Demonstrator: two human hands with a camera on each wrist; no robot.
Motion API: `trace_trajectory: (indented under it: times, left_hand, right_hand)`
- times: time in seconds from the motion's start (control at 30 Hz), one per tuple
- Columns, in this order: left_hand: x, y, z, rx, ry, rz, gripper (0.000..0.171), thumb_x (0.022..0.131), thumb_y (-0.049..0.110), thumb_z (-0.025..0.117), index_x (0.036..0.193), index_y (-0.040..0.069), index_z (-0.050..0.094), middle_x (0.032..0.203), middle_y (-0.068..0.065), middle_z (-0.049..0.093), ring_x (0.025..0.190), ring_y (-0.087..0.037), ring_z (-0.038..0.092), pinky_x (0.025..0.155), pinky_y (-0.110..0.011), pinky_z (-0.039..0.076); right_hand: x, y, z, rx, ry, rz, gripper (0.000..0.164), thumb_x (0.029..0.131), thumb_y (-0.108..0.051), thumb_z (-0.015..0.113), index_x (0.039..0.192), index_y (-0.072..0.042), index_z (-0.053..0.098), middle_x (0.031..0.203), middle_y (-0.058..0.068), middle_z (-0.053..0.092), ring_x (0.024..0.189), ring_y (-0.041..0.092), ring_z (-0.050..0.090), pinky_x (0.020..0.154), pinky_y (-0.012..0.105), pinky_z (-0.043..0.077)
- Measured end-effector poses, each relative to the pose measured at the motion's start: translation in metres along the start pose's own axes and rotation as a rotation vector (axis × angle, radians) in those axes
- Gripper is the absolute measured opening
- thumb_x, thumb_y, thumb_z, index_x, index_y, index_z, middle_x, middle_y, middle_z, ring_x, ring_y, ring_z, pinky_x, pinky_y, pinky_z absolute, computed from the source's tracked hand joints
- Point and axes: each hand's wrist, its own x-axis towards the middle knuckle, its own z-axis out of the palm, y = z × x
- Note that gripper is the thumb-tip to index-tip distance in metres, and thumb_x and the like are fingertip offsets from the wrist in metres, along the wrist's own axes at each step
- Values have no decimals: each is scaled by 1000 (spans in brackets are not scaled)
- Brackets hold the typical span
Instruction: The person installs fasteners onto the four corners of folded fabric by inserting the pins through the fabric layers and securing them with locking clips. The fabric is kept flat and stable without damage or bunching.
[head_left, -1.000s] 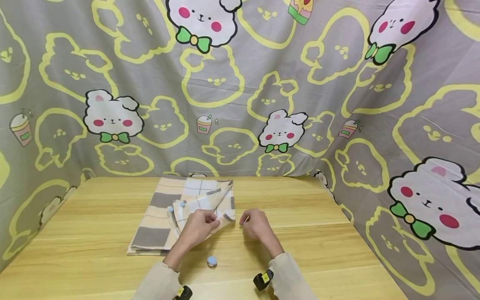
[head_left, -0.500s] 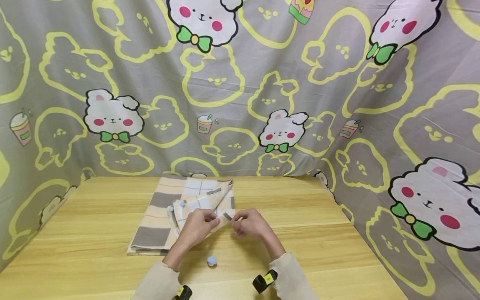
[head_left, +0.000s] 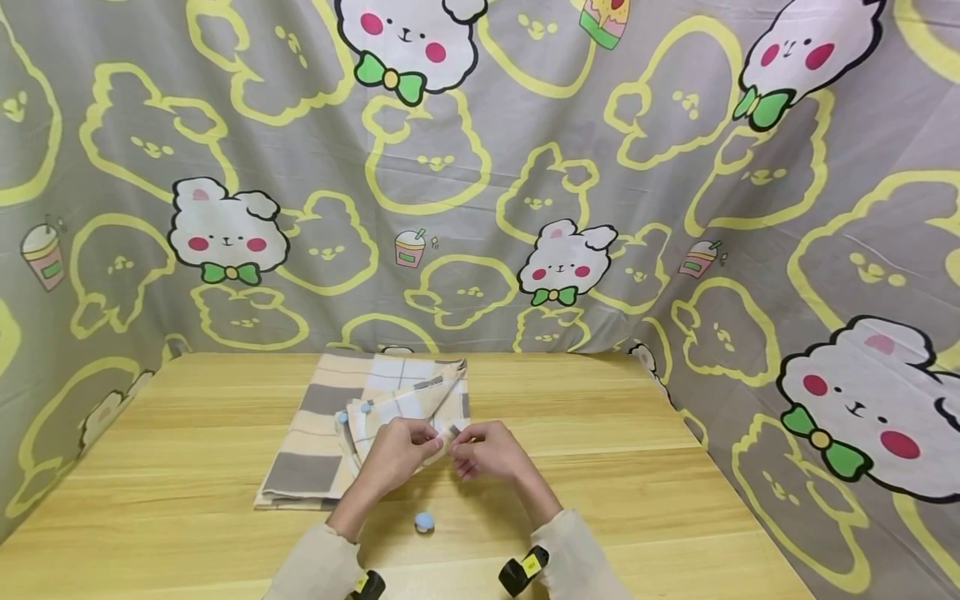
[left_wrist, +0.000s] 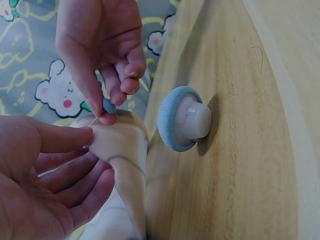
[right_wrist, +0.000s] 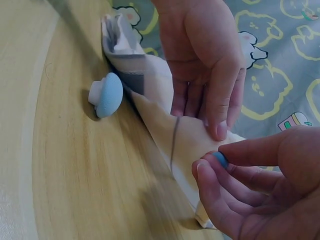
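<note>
A folded plaid cloth (head_left: 303, 467) in beige, grey and white lies on the table, its near right part raised. My left hand (head_left: 405, 448) pinches this raised edge, the thumb pressing on the cloth in the right wrist view. Close beside it, my right hand (head_left: 489, 450) pinches a small blue-headed pin (right_wrist: 220, 159) between thumb and forefinger. Its thin shaft points at the left fingertips in the left wrist view; fingers partly hide the tip. A light-blue mushroom-shaped fastener (left_wrist: 182, 120) with a white stem lies on its side on the table, near the hands.
Two small blue knobs, a nearer-edge knob (head_left: 342, 417) and a second knob (head_left: 365, 408), sit on the cloth's folded-over part. The wooden table (head_left: 600, 500) reaches back to a grey curtain (head_left: 465, 167) with rabbit prints, which also hangs at both sides.
My right hand has moved left, from beside the cloth to its raised edge, almost meeting the left hand. The left hand, cloth and loose fastener have stayed about where they were.
</note>
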Motion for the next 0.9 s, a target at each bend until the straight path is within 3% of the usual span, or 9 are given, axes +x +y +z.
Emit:
trace_trajectory:
  times: [0.9]
  left_hand:
    - [1, -2, 1, 5, -8, 39, 10, 91, 13, 75, 82, 16, 78, 80, 2, 76, 73, -10, 67, 67, -32, 52]
  right_hand:
    - [-2, -4, 2, 13, 1, 12, 19, 94, -5, 66, 99, 12, 70, 73, 13, 69, 56, 14, 63, 61, 38, 61]
